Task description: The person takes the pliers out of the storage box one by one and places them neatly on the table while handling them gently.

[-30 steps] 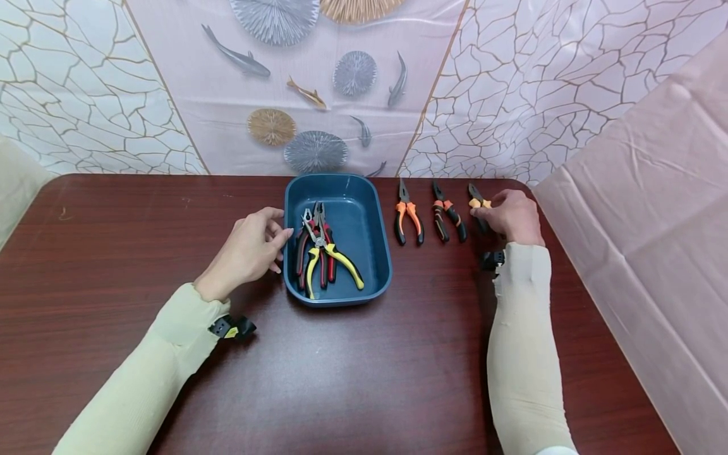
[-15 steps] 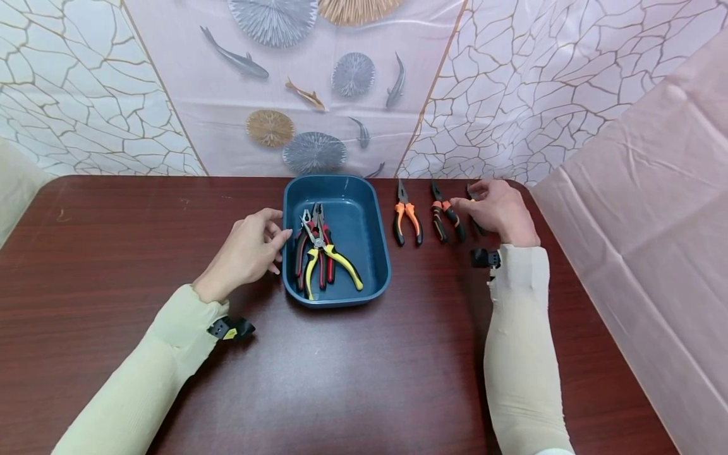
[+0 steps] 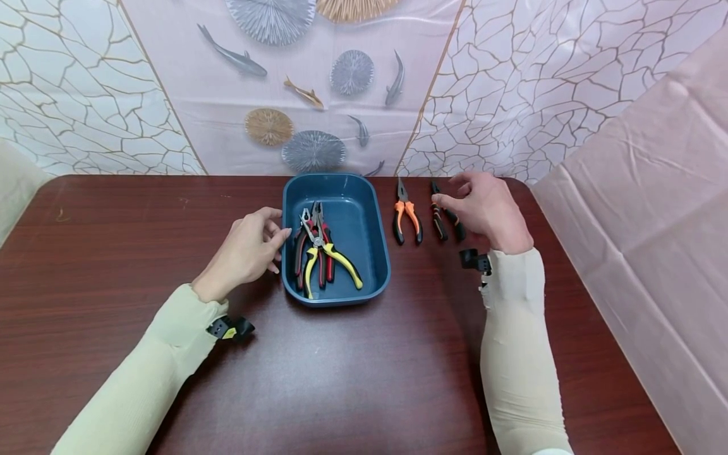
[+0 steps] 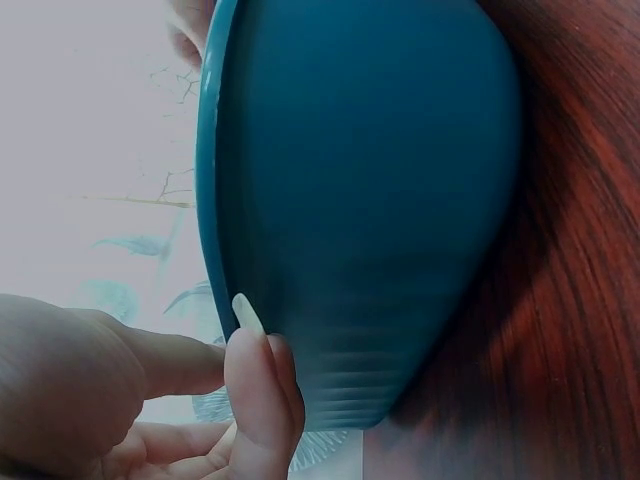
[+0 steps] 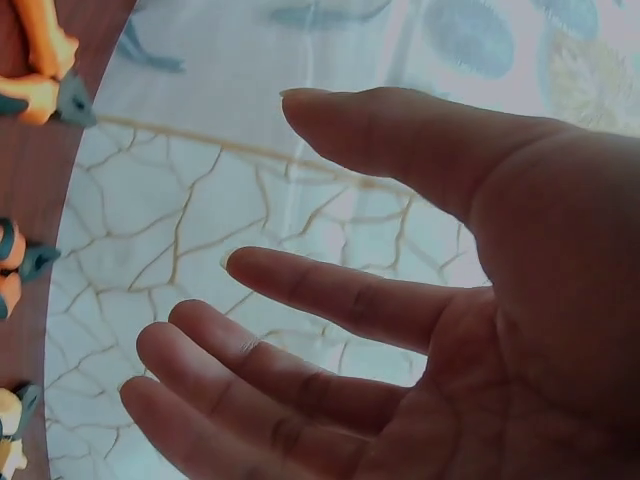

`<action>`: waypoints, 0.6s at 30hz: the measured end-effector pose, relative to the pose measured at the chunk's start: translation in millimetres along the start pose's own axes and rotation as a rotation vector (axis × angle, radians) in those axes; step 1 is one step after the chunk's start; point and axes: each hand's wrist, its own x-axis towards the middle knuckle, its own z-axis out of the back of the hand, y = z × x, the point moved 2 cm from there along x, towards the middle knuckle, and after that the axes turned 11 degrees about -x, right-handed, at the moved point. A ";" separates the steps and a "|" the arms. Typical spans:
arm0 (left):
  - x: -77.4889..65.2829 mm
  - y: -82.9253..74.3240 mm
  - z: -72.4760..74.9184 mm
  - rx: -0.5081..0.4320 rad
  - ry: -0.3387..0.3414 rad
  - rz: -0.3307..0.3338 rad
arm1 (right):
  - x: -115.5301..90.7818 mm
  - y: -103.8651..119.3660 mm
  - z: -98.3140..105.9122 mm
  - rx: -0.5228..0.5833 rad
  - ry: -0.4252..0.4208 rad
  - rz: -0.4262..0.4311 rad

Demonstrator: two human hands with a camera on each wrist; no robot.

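My left hand (image 3: 241,253) holds the near-left rim of a blue plastic bin (image 3: 382,253) between thumb and fingers; in the left wrist view a fingertip (image 4: 262,385) lies against its outer wall. Inside the bin, combination pliers with yellow-black handles (image 3: 344,262) lie over several red-black handled pliers (image 3: 331,268). My right hand (image 3: 483,208) hovers with nothing in it, fingers spread in the right wrist view. It is nearest to the black-and-orange pliers (image 3: 438,221). Pliers with yellow-orange grips (image 5: 12,430) show in the right wrist view; the hand hides them in the head view.
Long-nose pliers with orange-black handles (image 3: 407,218) lie just right of the bin, handles toward me. The dark red-brown table (image 3: 341,379) ends at a patterned cloth backdrop (image 3: 364,114). A pink cloth (image 3: 654,221) hangs along the right side.
My right hand has lifted off the rightmost pliers and moved left and slightly back, toward the middle pair. My left hand stays at the bin's rim.
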 end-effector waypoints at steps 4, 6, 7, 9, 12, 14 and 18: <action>0.1 0.2 0.1 0.003 0.001 0.002 | -2.8 12.4 -1.4 0.017 0.006 0.034; 0.0 0.1 0.1 0.003 0.002 0.004 | -4.3 18.4 -2.5 0.021 -0.002 0.061; 0.0 0.1 0.1 0.002 0.002 0.004 | -5.3 21.5 -2.9 0.025 -0.008 0.077; 0.1 0.0 0.0 -0.001 0.003 0.006 | -6.9 27.2 -4.0 0.028 -0.025 0.112; 0.2 -0.1 0.0 -0.005 0.002 0.007 | -10.0 36.0 -5.3 0.020 -0.047 0.171; 0.2 -0.1 0.0 -0.006 0.001 0.007 | -11.9 42.1 -6.8 0.025 -0.047 0.199; 0.4 -0.2 0.2 -0.005 -0.001 0.004 | -15.9 55.9 -10.2 0.033 -0.026 0.254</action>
